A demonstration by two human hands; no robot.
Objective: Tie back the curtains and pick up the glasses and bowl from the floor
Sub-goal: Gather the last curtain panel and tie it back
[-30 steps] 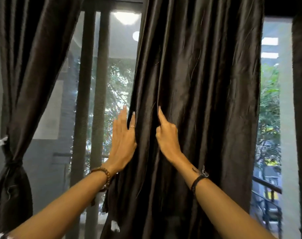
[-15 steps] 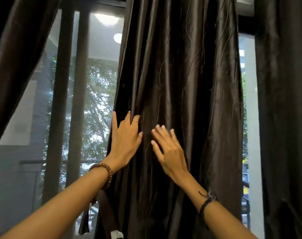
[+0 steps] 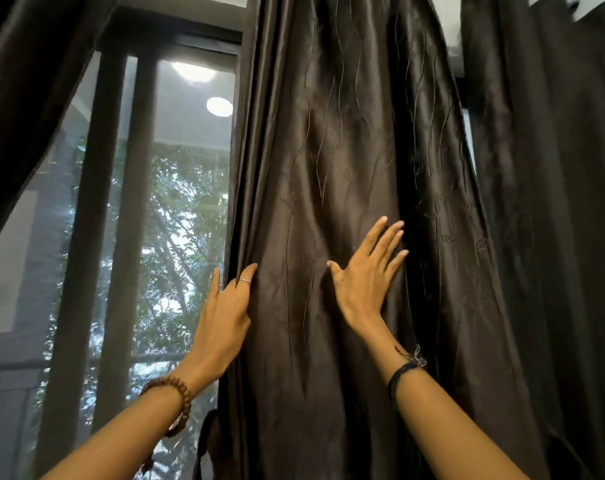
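Observation:
A dark brown satin curtain [image 3: 346, 168] hangs in folds down the middle of the head view. My left hand [image 3: 225, 317] lies at the curtain's left edge, some fingers hidden behind the fabric. Flat against the cloth, my right hand [image 3: 367, 275] presses with its fingers spread and straight, further right on the same panel. A dark strap [image 3: 204, 441] hangs at the curtain's lower left edge. The glasses and bowl are out of view.
A second dark curtain [image 3: 24, 98] slants across the upper left. Another dark panel [image 3: 564, 237] hangs at the right. Between them stands a window [image 3: 187, 209] with dark vertical bars [image 3: 86, 237] and trees outside.
The curtain has been pushed right, closing the gap at the right. My right hand slid right across the fabric with fingers spread. The view tilted upward.

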